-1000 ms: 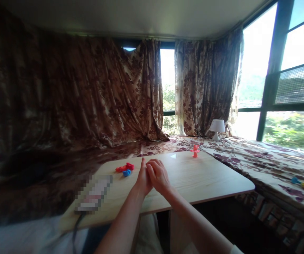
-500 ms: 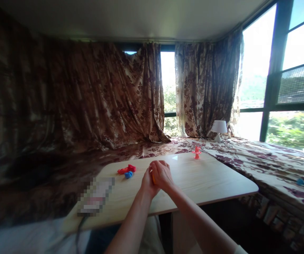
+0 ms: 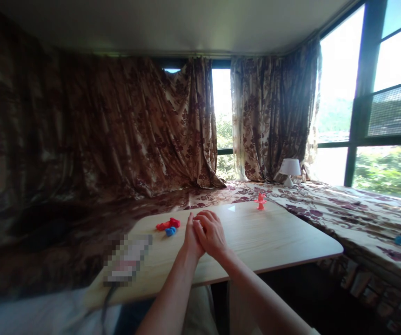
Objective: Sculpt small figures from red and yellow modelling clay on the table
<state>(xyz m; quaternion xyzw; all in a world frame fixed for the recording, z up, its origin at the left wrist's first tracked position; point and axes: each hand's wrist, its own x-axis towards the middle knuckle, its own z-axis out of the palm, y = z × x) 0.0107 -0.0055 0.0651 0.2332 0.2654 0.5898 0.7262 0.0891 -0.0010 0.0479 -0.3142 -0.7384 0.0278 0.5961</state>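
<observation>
Shifted slightly leftward: half-curled right hand [image 3: 212,233], laid over flatter left hand [image 3: 191,238]; whether anything is held cannot be told.

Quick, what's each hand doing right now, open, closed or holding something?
Left hand: against the right; can't tell whether it holds anything.
Right hand: curled against the left; anything between them is hidden.
</observation>
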